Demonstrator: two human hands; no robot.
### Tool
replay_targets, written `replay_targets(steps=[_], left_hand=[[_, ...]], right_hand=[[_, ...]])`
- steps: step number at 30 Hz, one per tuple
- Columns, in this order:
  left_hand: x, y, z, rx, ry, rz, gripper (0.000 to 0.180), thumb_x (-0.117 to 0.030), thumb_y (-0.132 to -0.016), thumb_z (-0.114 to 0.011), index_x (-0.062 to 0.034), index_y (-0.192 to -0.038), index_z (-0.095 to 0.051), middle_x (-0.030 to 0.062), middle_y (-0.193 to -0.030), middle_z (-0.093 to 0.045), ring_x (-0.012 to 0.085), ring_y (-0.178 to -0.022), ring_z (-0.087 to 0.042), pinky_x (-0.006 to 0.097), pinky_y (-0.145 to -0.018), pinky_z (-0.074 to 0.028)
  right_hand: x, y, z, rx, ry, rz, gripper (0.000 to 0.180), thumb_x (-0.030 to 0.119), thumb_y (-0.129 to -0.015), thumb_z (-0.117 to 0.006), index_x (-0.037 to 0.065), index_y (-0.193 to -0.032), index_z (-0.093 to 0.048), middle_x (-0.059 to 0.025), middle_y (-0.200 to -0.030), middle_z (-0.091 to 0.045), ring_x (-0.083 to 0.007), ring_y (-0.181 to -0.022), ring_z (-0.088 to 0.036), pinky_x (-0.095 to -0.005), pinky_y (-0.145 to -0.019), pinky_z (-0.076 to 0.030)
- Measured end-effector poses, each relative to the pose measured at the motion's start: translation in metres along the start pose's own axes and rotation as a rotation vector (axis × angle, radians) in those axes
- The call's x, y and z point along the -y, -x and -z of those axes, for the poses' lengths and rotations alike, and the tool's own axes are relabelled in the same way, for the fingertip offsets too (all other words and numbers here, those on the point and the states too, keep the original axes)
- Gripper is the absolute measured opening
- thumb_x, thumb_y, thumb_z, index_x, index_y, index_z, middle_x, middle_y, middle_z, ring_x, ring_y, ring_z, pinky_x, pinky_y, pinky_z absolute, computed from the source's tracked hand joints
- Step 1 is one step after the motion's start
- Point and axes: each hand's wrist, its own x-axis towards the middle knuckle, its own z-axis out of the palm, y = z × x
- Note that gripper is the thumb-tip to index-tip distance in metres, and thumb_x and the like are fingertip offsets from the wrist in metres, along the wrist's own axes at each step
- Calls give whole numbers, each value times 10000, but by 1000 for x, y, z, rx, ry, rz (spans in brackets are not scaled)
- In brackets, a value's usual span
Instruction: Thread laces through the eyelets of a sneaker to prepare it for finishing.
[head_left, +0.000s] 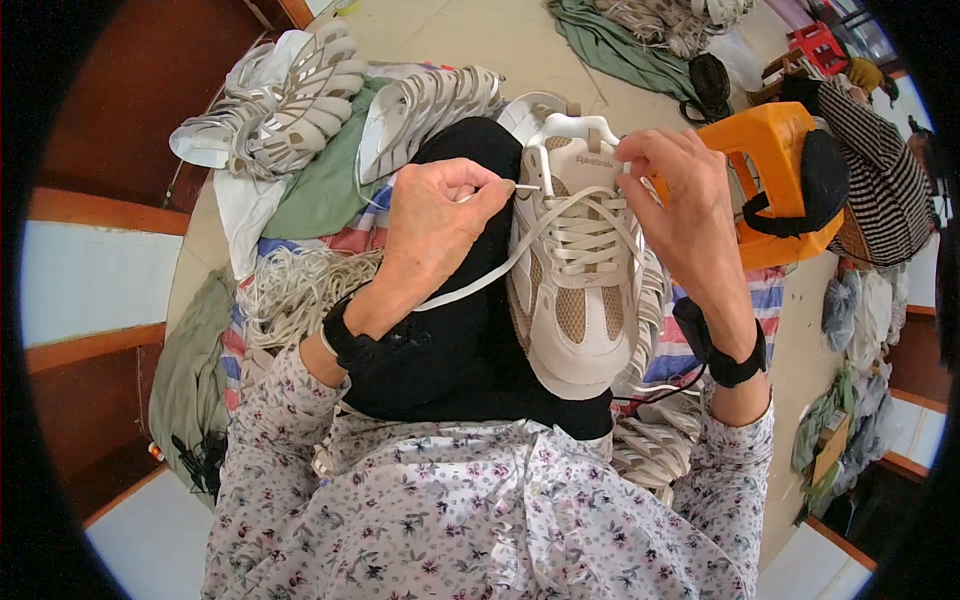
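A beige and white sneaker (578, 345) rests on my black-trousered lap, its toe toward me. Flat off-white laces (588, 236) criss-cross over its tongue. My left hand (435, 225) is closed in a pinch on a shoelace, whose pale tip (530, 187) sticks out toward the upper left eyelets. A long loose run of that lace passes below this hand to the shoe. At the upper right edge of the opening, the thumb and forefinger of my right hand (685, 195) hold the sneaker, the other fingers curled. Black bands circle both my wrists.
Rows of nested shoe uppers (300, 105) lie at the far left, with more (430, 110) beside them. A pile of loose laces (300, 300) sits left of my lap. An orange plastic stool (765, 180) with a black pad stands at right. Striped sheeting (765, 295) covers the floor.
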Motion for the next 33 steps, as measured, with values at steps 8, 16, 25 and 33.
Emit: replay_targets(steps=[8,16,25,33], left_hand=[[3,-1,-4,18,-37,-7,172,-153,-810,-722,16,-781,-718,-26,-572,-542,34,-547,-446,232,-488,-346],[4,-3,-9,44,-43,-31,190,-163,-810,-721,23,-773,-705,-22,-566,-534,45,-546,-445,250,-494,-355],[3,-12,-6,131,-244,-77,170,-141,-835,-716,27,-814,-705,-33,-635,-583,36,-579,-470,218,-515,-358],[3,-16,-1,244,-279,-29,197,-158,-846,-697,38,-850,-709,-11,-654,-597,50,-590,-482,230,-523,-380]], right_hand=[[9,-13,-26,164,-292,-192,101,8,-778,-689,-48,-857,-658,-94,-763,-635,-169,-677,-589,-290,-641,-474],[0,-24,-29,374,-427,-304,143,29,-712,-669,-61,-822,-683,-140,-657,-638,-197,-595,-615,-333,-584,-488],[-4,-36,-39,458,-377,-147,107,49,-651,-666,-22,-722,-706,-174,-643,-652,-280,-617,-660,-381,-600,-523],[6,-27,-45,395,-178,-84,118,26,-675,-622,27,-748,-715,-200,-737,-677,-372,-745,-678,-457,-660,-520]])
